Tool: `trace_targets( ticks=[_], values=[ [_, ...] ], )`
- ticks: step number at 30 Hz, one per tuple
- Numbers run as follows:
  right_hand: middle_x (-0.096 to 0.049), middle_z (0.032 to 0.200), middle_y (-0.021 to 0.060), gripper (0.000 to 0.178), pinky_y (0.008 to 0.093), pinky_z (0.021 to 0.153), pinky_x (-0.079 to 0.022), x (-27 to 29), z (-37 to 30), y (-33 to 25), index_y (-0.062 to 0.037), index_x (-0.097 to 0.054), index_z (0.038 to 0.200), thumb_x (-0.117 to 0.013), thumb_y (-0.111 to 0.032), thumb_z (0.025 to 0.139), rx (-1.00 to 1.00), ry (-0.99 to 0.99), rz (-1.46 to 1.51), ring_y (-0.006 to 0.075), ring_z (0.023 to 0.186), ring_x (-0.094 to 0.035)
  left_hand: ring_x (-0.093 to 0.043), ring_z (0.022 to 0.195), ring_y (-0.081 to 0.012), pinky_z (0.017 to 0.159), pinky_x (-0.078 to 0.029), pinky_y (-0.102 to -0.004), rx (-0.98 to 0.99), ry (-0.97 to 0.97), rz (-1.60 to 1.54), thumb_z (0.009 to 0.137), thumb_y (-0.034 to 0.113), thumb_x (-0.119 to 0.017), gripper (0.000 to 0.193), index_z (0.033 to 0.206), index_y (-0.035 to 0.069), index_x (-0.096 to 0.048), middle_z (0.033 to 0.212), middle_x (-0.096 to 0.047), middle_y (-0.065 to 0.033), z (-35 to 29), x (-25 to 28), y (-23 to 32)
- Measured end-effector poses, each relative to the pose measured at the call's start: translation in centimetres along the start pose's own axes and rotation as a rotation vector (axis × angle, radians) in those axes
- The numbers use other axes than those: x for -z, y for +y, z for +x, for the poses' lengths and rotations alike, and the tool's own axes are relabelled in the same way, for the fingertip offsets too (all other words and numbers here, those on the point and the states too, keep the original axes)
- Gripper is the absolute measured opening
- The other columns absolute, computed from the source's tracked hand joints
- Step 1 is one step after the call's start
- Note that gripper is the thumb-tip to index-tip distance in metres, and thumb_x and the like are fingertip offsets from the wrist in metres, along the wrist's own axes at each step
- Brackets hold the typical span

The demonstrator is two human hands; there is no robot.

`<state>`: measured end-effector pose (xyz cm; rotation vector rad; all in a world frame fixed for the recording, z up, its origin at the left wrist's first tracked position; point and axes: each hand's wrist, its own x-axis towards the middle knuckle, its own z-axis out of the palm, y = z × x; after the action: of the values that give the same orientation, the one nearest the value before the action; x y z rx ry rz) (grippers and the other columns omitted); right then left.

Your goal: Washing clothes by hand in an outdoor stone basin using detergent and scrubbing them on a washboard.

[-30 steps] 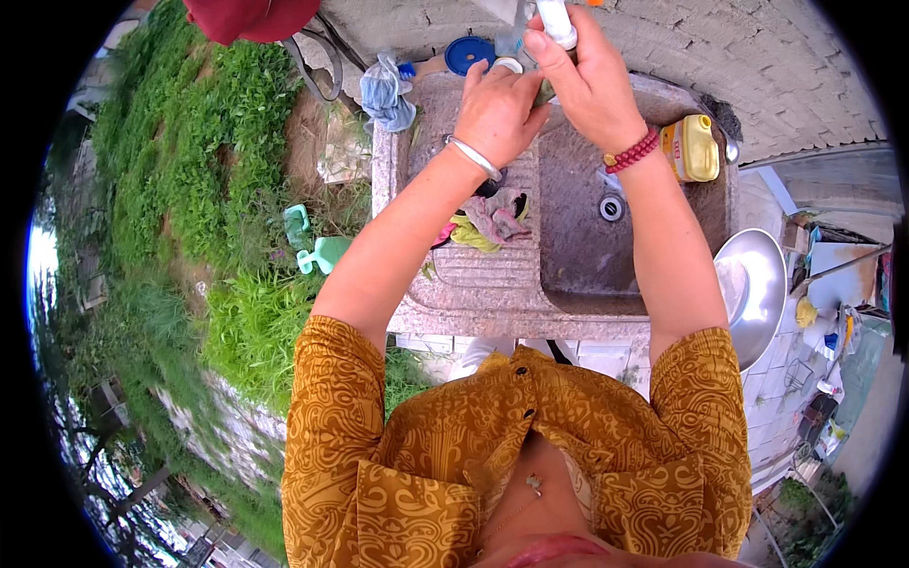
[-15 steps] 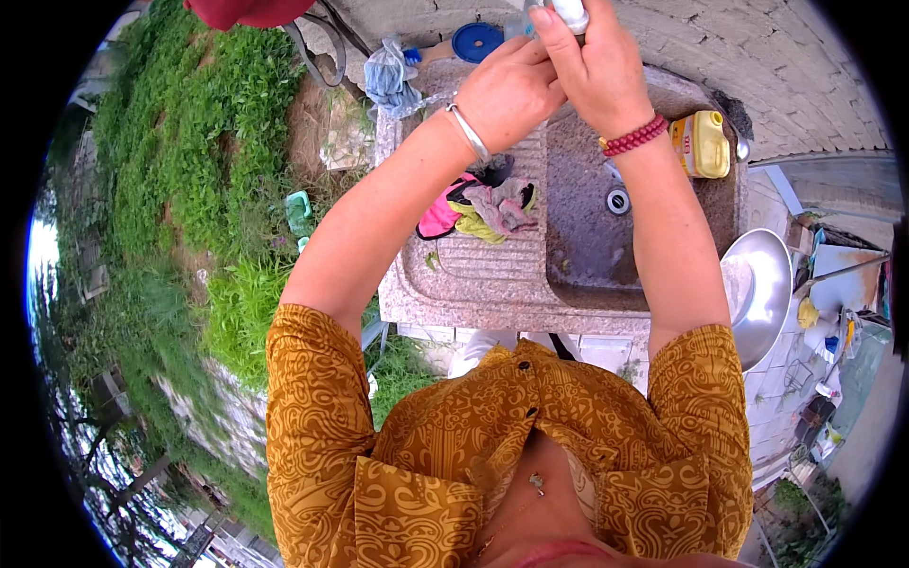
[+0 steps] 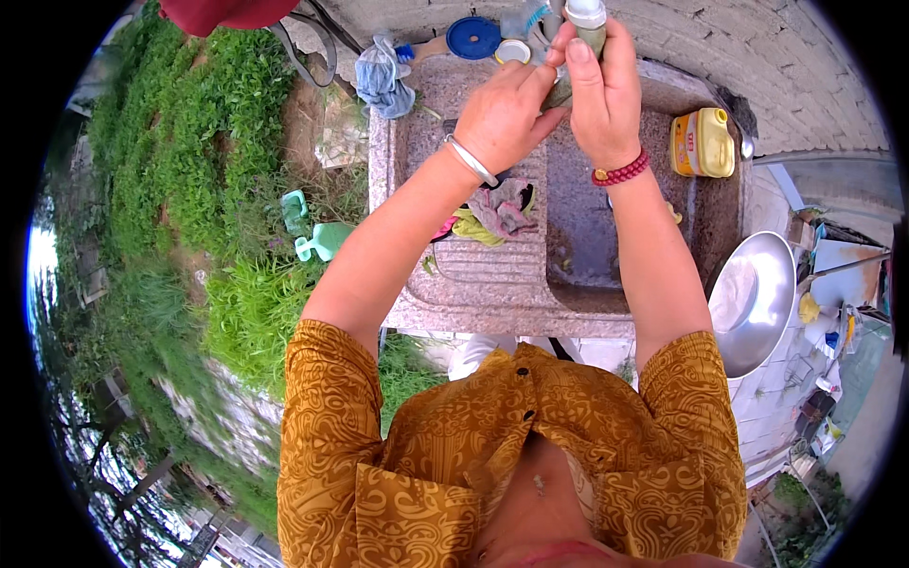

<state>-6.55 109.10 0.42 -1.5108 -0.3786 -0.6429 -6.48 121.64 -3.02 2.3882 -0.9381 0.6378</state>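
a dull green tube with a white cap is being held over the far side of the stone sink, close to the brick wall. its long axis is being kept on a slant, with the capped end being pointed away from the body and a little to the right, and the lower end being turned back toward the left hand. the capped end is being grasped by the right hand, the thumb being laid along the near side and the fingers being curled behind, so this hand is being placed nearer the cap. the lower end is being pinched between the thumb and fingers of the left hand. the middle is being hidden by the right thumb, so whether one unbroken piece is being held cannot be told. the hands are being brought almost together, the left being set slightly lower. crumpled cloths are being left on the ribbed part below the left hand, while a yellow jug is being kept in the sink corner, to the right and well apart from the tube.
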Motion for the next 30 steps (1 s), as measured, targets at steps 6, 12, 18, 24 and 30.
trace_targets(
  ticks=[6,12,18,24,30],
  values=[
    [-0.053,0.109,0.0112,0.035,0.034,0.091,-0.044,0.9,-2.2,2.7,0.0041,-0.036,0.127,-0.037,-0.015,0.098,-0.057,-0.178,0.203,0.0187,0.099,-0.056,-0.056,0.087,-0.0332,0.075,-0.047,-0.0406,0.098,0.031,-0.286,0.072,0.023,-0.072,0.038,0.099,0.001,-0.056,0.088,-0.059,-0.0137,-1.4,-0.7,-0.8],
    [-0.05,0.122,0.0179,0.044,0.0398,0.1,-0.037,1.9,-3.0,3.3,0.0033,-0.034,0.131,-0.031,-0.027,0.1,-0.05,-0.22,0.291,0.0271,0.114,-0.051,-0.051,0.103,-0.0374,0.091,-0.041,-0.0418,0.322,-0.132,0.026,0.072,0.029,-0.073,0.051,0.109,-0.001,-0.054,0.111,-0.055,-0.0189,-9.8,-1.8,-6.0],
    [-0.049,0.126,0.0144,0.05,0.0363,0.099,-0.037,4.3,-12.0,9.7,-0.0003,-0.034,0.134,-0.036,-0.036,0.099,-0.769,-0.1,0.333,0.0233,0.117,-0.049,-0.048,0.113,-0.0421,0.096,-0.041,-0.0412,0.806,-0.464,-0.09,0.074,0.026,-0.072,0.07,0.129,-0.001,-0.038,0.129,-0.044,-0.0239,-15.0,-6.0,-5.4],
    [-0.05,0.125,0.0216,0.073,0.0352,0.087,-0.046,0.8,-18.4,10.7,-0.0032,-0.026,0.14,-0.065,-0.03,0.083,-0.886,-0.532,-0.244,0.0287,0.101,-0.058,-0.058,0.1,-0.0388,0.087,-0.047,-0.0388,0.916,-0.19,-0.404,0.083,0.02,-0.062,0.035,0.109,-0.004,-0.059,0.109,-0.06,-0.0253,-18.1,-7.9,-4.3],
    [-0.063,0.096,0.0199,0.039,0.0356,0.081,-0.047,1.6,-18.4,10.0,0.0024,-0.056,0.106,-0.067,-0.026,0.081,-0.73,-0.421,-0.206,0.0284,0.091,-0.062,-0.056,0.08,-0.009,0.071,-0.047,-0.0252,1.276,0.132,-1.161,0.084,0.006,-0.062,0.017,0.098,-0.004,-0.063,0.084,-0.065,-0.0106,-16.0,-6.0,-0.1]
  ],
)
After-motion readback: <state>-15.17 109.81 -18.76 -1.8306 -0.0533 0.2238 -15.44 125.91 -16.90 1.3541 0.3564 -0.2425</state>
